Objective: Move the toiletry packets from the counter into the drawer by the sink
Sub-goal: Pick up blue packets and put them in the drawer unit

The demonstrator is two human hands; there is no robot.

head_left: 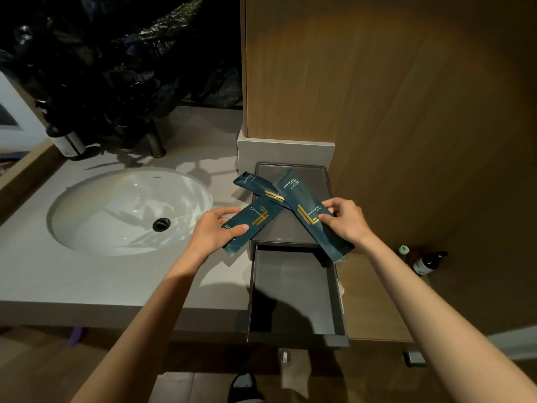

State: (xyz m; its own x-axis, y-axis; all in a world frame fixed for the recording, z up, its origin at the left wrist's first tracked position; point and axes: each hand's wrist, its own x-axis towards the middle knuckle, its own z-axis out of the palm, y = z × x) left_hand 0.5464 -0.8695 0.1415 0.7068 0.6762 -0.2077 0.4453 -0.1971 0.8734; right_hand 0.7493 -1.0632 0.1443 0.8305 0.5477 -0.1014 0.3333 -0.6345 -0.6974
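Note:
Three dark teal toiletry packets with gold marks lie crossed over the dark drawer unit's top (316, 178). My left hand (213, 228) grips the near-left packet (252, 223) between thumb and fingers. My right hand (345, 218) pinches the long right packet (308, 210), whose lower end hangs over the open drawer (290, 289). A third packet (252, 183) rests on the unit's top left edge, partly under the other two. The drawer is pulled out toward me and its inside looks dark and bare.
A white oval sink (128, 210) is set in the grey counter (58, 271) to the left. Black plastic bags (116, 68) cover the area behind the faucet. A wooden wall panel (406, 112) rises on the right, with small bottles (425, 261) on a ledge beside it.

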